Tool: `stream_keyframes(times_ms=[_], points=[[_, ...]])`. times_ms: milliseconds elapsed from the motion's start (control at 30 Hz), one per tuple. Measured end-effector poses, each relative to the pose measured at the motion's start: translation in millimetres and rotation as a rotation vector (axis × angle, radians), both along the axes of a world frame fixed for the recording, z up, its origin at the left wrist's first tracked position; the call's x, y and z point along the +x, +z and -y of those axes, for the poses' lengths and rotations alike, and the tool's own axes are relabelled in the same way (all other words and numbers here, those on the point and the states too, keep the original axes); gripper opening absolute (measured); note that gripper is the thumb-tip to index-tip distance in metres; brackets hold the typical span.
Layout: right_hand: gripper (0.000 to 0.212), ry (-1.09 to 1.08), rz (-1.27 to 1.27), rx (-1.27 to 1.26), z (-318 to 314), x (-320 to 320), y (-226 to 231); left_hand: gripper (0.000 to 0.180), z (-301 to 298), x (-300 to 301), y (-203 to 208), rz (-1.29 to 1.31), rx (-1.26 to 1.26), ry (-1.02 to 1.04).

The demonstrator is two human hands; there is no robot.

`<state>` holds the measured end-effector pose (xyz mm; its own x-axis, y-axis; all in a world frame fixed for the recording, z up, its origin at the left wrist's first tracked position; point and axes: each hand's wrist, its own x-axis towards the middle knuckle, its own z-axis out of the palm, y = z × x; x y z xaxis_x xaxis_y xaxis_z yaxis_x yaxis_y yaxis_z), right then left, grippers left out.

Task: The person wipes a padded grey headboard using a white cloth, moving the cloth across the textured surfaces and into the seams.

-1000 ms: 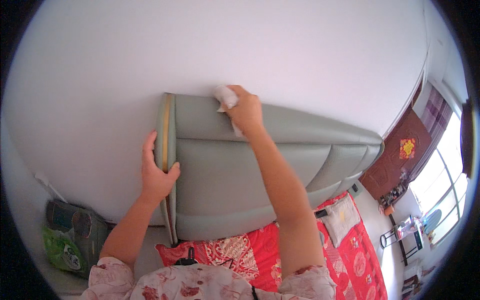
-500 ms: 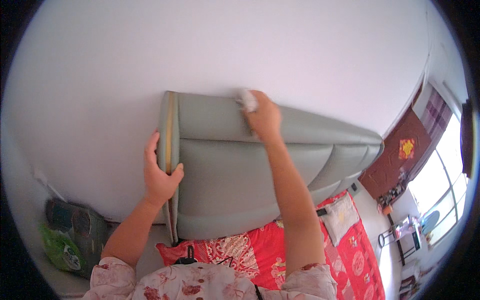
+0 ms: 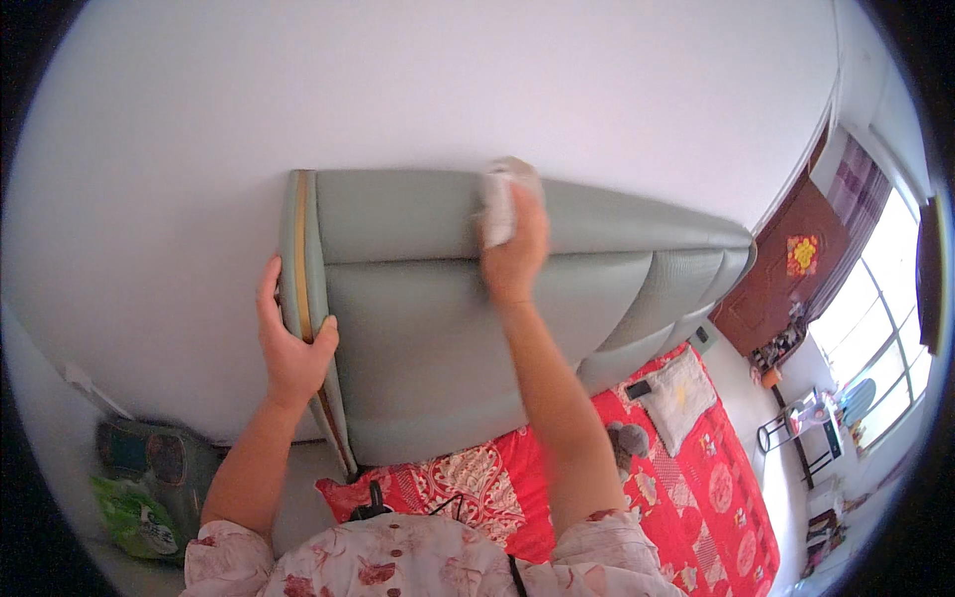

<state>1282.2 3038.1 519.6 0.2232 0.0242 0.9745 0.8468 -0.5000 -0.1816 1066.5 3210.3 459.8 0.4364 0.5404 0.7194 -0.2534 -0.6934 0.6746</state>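
A padded grey-green headboard with a gold strip along its left side leans or stands against the white wall. My left hand clasps that left edge, thumb on the front face and fingers round the side. In my right hand is a white cloth, pressed to the upper padded band near the top edge. Motion blurs the cloth and fingertips. Part of the headboard's face is hidden behind my right forearm.
Below the headboard spreads a bed with red patterned bedding, a pale pillow and a grey plush toy. A green plastic bag and a dark bin-like container stand at left. A brown door is far right.
My right hand has turned, and the cloth now shows broader against the upper band. My left hand keeps its hold. The whole view has shifted slightly, bringing the plush toy into sight.
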Motion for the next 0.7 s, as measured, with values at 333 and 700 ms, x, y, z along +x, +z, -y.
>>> stream_keyframes(times_ms=[333, 700], points=[[0.040, 1.280, -1.168, 0.671, -26, -101, 1, 0.079, 2, -2, 7, -0.058, -0.013, -0.011], [0.055, 1.531, -1.503, 0.427, -46, -176, -71, 0.056, 7, -84, -49, 0.101, -0.217, -0.400]])
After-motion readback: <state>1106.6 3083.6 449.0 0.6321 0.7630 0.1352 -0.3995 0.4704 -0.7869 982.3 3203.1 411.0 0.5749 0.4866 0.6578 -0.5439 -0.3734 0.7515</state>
